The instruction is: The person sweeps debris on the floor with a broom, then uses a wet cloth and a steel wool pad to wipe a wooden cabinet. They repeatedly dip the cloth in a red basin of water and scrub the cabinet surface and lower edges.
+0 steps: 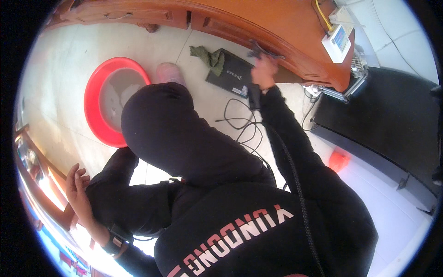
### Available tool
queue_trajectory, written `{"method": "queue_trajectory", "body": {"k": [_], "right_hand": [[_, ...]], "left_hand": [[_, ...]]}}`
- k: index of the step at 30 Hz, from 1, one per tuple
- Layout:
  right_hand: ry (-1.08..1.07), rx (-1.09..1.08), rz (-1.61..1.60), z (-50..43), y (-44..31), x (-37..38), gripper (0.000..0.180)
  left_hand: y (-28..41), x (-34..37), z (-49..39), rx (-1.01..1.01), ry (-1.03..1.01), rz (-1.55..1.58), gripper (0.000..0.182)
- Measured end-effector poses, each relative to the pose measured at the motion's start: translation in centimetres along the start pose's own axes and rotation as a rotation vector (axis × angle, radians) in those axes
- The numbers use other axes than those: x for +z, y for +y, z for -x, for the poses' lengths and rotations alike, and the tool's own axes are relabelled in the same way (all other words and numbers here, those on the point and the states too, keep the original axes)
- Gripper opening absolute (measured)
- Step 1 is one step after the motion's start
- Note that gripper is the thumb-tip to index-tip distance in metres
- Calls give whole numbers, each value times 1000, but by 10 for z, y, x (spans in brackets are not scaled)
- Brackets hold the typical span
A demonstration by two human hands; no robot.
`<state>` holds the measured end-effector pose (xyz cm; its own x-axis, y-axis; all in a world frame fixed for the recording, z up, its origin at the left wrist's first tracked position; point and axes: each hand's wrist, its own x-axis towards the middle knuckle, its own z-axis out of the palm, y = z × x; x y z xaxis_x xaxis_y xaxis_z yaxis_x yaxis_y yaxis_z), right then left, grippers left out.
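Observation:
My right hand point(264, 72) is up against the lower front of a reddish-brown wooden cabinet point(238, 26), gripping a dark grey cloth point(256, 47). Motion blurs the fingers and part of the cloth. Just below on the floor lies a flat black box point(230, 76) with a logo and a label. A crumpled green cloth point(211, 59) drapes over its left end. My left hand point(79, 197) hangs beside my bent leg at the lower left, fingers loosely apart, holding nothing. A red plastic basin point(92, 100) of cloudy grey water stands left of my knee, which covers part of it.
Black cables point(242, 128) loop across the tiled floor under my right forearm. A white router-like box point(337, 43) with a yellow cable sits on the cabinet top. Black furniture point(377, 114) stands at right, near a small fan point(358, 65) and a red bag point(339, 160).

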<state>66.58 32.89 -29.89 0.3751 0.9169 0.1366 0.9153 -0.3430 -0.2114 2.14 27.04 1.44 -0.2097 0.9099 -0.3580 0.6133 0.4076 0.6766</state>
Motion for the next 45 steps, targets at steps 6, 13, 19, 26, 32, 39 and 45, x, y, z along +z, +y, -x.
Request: {"method": "queue_trajectory", "body": {"k": [6,13,19,26,32,39,45], "right_hand": [[-70,145,-506,-48,-156,27,28],[27,74,-239,5,-33,-35,31],[-504,975,-1368,73,74,-93,55],[-221,1050,-1485,57,76,-22,45],[-341,1119,-1758,43,104,-20,48],[-493,761,-1451,44,133,15,27],[-792,1358,-1643,105,141,-14,29]], "left_hand": [[6,2,-3,28,3,-55,31],[8,6,3,99,34,-5,30],[4,3,0,71,33,-81,30],[-4,6,13,56,36,-106,28],[-20,-3,22,-24,81,-156,26],[-34,-12,31,-12,97,-164,26],[-34,-11,25,-21,124,-159,27]]}}
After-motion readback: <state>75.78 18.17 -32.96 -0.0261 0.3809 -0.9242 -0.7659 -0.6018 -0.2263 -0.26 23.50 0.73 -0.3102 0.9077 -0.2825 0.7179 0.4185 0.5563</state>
